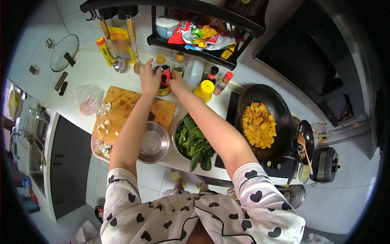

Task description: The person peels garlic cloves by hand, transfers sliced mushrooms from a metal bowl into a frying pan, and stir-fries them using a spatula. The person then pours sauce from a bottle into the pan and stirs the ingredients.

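A dark sauce bottle (pixel 165 76) with a red label and yellow cap stands at the back of the counter. My left hand (pixel 150 78) is at its left side, fingers and thumb apart. My right hand (pixel 178 84) closes on its right side, with the fingertips against the label. Another bottle (pixel 178 64) with an amber neck stands just behind. Below my wrists are a wooden cutting board (pixel 122 99) with garlic cloves (pixel 103 126), a metal bowl (pixel 156 142), and a bowl of green leaves (pixel 191 138).
A black wok (pixel 280 105) with yellow potato chunks (pixel 258 125) sits on the stove at right. A smaller pan (pixel 306 134) holds a wooden spatula (pixel 302 142). A yellow-lidded jar (pixel 204 90) and red-capped bottle (pixel 222 83) stand beneath a black shelf (pixel 193 49).
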The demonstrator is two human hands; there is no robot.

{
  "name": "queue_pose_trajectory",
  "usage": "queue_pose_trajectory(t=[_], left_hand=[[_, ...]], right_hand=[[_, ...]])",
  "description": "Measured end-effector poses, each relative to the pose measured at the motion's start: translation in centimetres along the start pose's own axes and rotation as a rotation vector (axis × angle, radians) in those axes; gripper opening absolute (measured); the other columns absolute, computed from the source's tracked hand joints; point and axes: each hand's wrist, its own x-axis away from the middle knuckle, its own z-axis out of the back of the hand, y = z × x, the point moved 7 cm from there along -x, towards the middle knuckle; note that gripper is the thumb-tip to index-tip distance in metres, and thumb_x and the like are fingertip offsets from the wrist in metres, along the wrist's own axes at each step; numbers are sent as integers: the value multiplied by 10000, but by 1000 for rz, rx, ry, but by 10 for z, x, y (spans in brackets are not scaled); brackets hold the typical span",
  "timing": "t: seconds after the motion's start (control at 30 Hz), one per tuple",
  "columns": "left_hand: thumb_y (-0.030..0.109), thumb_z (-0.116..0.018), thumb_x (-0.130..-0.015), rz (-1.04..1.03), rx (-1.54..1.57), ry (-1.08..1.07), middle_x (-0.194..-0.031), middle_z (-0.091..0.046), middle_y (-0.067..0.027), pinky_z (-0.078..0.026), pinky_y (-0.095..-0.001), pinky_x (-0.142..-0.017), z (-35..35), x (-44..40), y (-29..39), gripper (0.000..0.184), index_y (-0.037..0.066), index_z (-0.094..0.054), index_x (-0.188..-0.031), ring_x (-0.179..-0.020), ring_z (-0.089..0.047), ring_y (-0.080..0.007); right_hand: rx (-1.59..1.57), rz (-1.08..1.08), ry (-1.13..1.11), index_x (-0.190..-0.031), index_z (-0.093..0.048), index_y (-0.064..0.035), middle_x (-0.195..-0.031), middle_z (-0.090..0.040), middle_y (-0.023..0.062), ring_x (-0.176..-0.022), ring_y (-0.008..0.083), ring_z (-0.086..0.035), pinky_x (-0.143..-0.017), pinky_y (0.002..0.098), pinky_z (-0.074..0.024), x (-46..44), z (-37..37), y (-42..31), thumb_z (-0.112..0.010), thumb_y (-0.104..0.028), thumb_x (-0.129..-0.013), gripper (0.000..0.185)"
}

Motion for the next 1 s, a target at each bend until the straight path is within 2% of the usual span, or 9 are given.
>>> queue_pose_trajectory(t=[0.03, 0.13, 0.23, 0.33, 0.37, 0.57, 0.73, 0.93, 1.0], left_hand=[[281, -653, -795, -32, -63, 47, -1105, -470, -180, -430, -360, -856, -3, -9, -3, 513, 59, -487, -1227, -987, -518, -328], [326, -658, -791, -86, -197, -19, -1090, -495, -182, -443, -373, -840, -12, -29, -1, 529, 81, -488, -1228, -985, -535, -335], [337, -670, -774, -104, -182, -185, -1037, -531, -180, -458, -397, -790, -25, -43, -3, 492, 82, -510, -1163, -935, -557, -353], [318, -680, -758, -192, -133, -204, -966, -565, -169, -461, -423, -747, -26, -41, 2, 411, 62, -531, -1043, -889, -569, -370], [277, -690, -744, -214, -117, -202, -930, -571, -168, -455, -424, -724, -24, -40, 4, 346, 44, -527, -941, -868, -566, -369], [218, -690, -743, -215, -11, -91, -904, -582, -140, -458, -385, -717, 28, -14, 30, 312, 46, -535, -953, -856, -572, -338], [215, -706, -730, -371, -68, -35, -875, -604, -123, -471, -364, -689, 94, 7, 130, 298, 55, -572, -942, -805, -591, -324], [193, -742, -701, -387, 62, -188, -791, -602, -90, -455, -312, -620, 118, 50, 237, 293, 52, -577, -898, -692, -589, -242], [167, -739, -722, -393, 103, -278, -713, -538, -19, -375, -250, -549, 109, 71, 266, 271, 45, -573, -899, -611, -466, -115]], right_hand=[[88, -48, 67, -1164, -486, -22, -1050, -593, 144, -1001, 289, -552, -872, 355, -397, -8, 4, 12, -562, -65, -776, 398], [23, -85, -47, -1155, -487, -22, -1041, -593, 134, -980, 268, -557, -856, 341, -410, -37, -5, 44, -590, -39, -751, 417], [-106, -131, 36, -1122, -512, -31, -1043, -591, 85, -1015, 200, -528, -926, 308, -362, -35, -7, 50, -588, -18, -783, 348], [-24, -126, 105, -1071, -513, -39, -1004, -593, 81, -972, 181, -538, -882, 291, -387, -28, -10, 44, -636, -40, -779, 317], [4, -88, 107, -1043, -521, -33, -975, -593, 75, -932, 172, -538, -850, 286, -397, -25, -13, 40, -647, -47, -778, 294], [115, 271, 121, -877, -538, -5, -784, -588, 73, -726, 170, -539, -690, 303, -433, 2, -19, 10, -710, -76, -737, 233], [-4, 432, 45, -845, -525, -13, -719, -549, 58, -683, 132, -512, -647, 274, -425, 70, -13, -70, -719, -85, -737, 234], [-191, 353, 30, -806, -492, -43, -711, -544, 8, -619, 76, -488, -571, 228, -406, 168, 34, -137, -695, -41, -762, 208], [-341, 263, -2, -802, -489, -48, -712, -549, -3, -614, 60, -495, -557, 210, -401, 208, 61, -158, -684, -17, -764, 201]])
